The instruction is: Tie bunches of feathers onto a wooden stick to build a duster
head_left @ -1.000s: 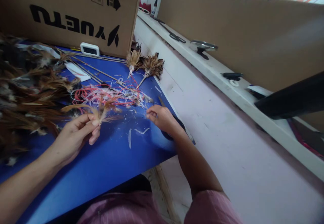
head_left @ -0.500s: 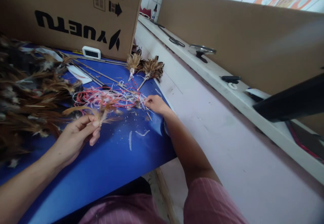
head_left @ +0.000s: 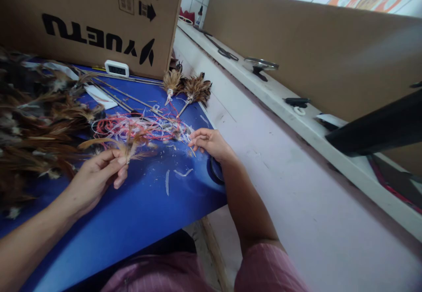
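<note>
A small tuft of brown and tan feathers (head_left: 130,147) is pinched between the thumb and fingers of my left hand (head_left: 100,175). My right hand (head_left: 211,143) is at the right end of a tangle of pink and white plastic strings (head_left: 138,126), its fingers bent together; whatever they may hold is too small to make out. Two bound feather bundles, a tan one (head_left: 172,82) and a darker one on a stick (head_left: 197,88), lie behind the strings. To the left is a big heap of brown feathers (head_left: 42,129).
A large cardboard box (head_left: 99,19) stands at the back of the blue table (head_left: 141,213), a white digital clock (head_left: 117,68) before it. Thin sticks (head_left: 121,90) lie behind the strings. A black round object (head_left: 216,171) is near my right wrist. The ledge (head_left: 273,89) holds scissors (head_left: 227,54).
My right hand has moved slightly right and toward me, uncovering more of the black round object. My left hand keeps its pinch on the feathers. The view has shifted a little.
</note>
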Motion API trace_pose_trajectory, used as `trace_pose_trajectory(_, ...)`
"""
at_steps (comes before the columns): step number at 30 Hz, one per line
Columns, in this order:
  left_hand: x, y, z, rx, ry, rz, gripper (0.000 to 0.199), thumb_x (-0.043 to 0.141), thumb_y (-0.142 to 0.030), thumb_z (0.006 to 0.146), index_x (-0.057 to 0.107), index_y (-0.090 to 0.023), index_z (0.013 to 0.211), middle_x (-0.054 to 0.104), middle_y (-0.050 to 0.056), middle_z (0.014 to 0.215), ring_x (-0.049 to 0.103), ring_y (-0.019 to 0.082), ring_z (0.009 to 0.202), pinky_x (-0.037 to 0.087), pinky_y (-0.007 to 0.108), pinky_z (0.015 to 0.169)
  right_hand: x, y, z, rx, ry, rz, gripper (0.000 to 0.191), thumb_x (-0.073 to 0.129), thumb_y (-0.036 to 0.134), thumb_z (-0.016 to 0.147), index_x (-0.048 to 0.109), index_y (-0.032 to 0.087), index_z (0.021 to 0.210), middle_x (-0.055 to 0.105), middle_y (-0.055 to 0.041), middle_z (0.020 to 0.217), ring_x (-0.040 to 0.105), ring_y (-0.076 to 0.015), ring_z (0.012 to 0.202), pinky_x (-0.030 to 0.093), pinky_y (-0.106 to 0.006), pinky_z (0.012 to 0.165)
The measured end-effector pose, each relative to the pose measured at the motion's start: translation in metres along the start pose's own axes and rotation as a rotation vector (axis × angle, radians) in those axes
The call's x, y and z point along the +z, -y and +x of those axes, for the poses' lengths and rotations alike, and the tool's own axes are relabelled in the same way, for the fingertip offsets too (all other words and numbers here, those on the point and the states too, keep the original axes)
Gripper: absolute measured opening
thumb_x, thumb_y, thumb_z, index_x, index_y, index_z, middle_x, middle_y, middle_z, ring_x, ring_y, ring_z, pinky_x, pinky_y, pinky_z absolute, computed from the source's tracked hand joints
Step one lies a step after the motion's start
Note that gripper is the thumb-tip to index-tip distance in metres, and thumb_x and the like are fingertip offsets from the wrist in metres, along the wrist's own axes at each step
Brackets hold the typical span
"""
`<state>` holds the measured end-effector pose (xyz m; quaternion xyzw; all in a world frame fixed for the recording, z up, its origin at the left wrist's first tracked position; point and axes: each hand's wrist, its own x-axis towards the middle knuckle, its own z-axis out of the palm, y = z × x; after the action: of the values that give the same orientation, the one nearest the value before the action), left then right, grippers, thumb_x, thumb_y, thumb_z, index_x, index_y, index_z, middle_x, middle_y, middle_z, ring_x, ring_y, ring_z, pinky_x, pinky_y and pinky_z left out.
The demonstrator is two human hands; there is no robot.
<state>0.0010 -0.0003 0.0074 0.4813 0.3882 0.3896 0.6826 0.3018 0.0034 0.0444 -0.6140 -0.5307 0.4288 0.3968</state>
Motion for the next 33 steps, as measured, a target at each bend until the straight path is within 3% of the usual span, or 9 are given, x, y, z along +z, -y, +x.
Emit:
trace_pose_trajectory(7,0.001,-0.001,0.0,0.013,0.004,-0.001,0.019,0.067,-0.03,0.081,0.054,-0.017,0.077,0.051,-0.006,0.057,0.045,0.006,0.047,0.034,0.019,0.048,0.006,-0.009,0.002,0.032,0.004,0.044,0.009,0.063,0.02,0.071,0.061,0.015,0.078,0.07,-0.0027,0.067,0.058,-0.0075,0.049,0.038,-0.017,0.042)
trace_pose_trajectory(14,0.001,-0.001,0.0,0.016,0.012,-0.003,0.02,0.067,-0.03,0.082,0.053,-0.017,0.076,0.05,-0.006,0.057,0.045,0.006,0.047,0.035,0.018,0.047,0.007,-0.013,0.003,0.033,0.039,-0.006,0.017,0.06,0.031,0.08,0.061,0.014,0.078,0.069,-0.0037,0.068,0.059,-0.0084,0.051,0.037,-0.018,0.043)
trace_pose_trajectory(17,0.002,-0.001,0.0,0.017,0.013,0.0,0.021,0.068,-0.031,0.081,0.053,-0.017,0.076,0.05,-0.005,0.057,0.045,0.006,0.047,0.035,0.018,0.047,0.006,-0.013,0.005,-0.018,0.073,-0.214,0.021,0.052,0.031,0.084,0.064,0.014,0.078,0.07,-0.0051,0.073,0.061,-0.0111,0.059,0.041,-0.021,0.05)
trace_pose_trajectory(21,0.002,0.001,0.001,0.017,0.018,0.011,0.022,0.068,-0.032,0.08,0.054,-0.017,0.075,0.05,-0.005,0.056,0.045,0.006,0.046,0.035,0.018,0.046,0.014,-0.007,0.017,-0.163,-0.07,-0.751,0.018,0.058,0.028,0.083,0.069,0.016,0.088,0.07,-0.0061,0.082,0.064,-0.0173,0.077,0.045,-0.028,0.071)
trace_pose_trajectory(23,0.0,0.003,0.002,0.025,0.011,0.016,0.023,0.069,-0.034,0.079,0.054,-0.017,0.076,0.05,-0.006,0.056,0.045,0.006,0.046,0.035,0.018,0.046,0.022,-0.004,0.027,-0.191,-0.117,-0.916,0.023,0.06,0.03,0.082,0.068,0.017,0.099,0.069,-0.0088,0.095,0.064,-0.021,0.087,0.045,-0.03,0.077)
trace_pose_trajectory(26,-0.002,0.005,0.003,0.047,0.002,0.024,0.025,0.071,-0.037,0.076,0.055,-0.018,0.077,0.05,-0.006,0.055,0.046,0.006,0.045,0.035,0.017,0.045,0.035,-0.002,0.04,-0.196,-0.073,-1.006,0.028,0.062,0.031,0.081,0.065,0.019,0.105,0.066,-0.0107,0.106,0.062,-0.0231,0.094,0.045,-0.031,0.079)
trace_pose_trajectory(29,-0.003,0.006,0.003,0.058,0.004,0.037,0.025,0.07,-0.037,0.077,0.055,-0.017,0.075,0.05,-0.006,0.055,0.045,0.006,0.044,0.036,0.017,0.045,0.04,-0.006,0.047,-0.193,-0.045,-1.016,0.015,0.057,0.02,0.082,0.067,0.018,0.092,0.066,-0.0105,0.104,0.061,-0.0216,0.094,0.044,-0.03,0.079)
trace_pose_trajectory(33,-0.002,0.007,0.004,0.059,0.008,0.038,0.025,0.07,-0.038,0.077,0.055,-0.018,0.075,0.051,-0.006,0.055,0.045,0.006,0.044,0.036,0.017,0.045,0.026,-0.013,0.047,-0.217,-0.104,-0.901,0.01,0.055,0.019,0.08,0.064,0.017,0.076,0.068,-0.0066,0.086,0.061,-0.0175,0.08,0.043,-0.028,0.072)
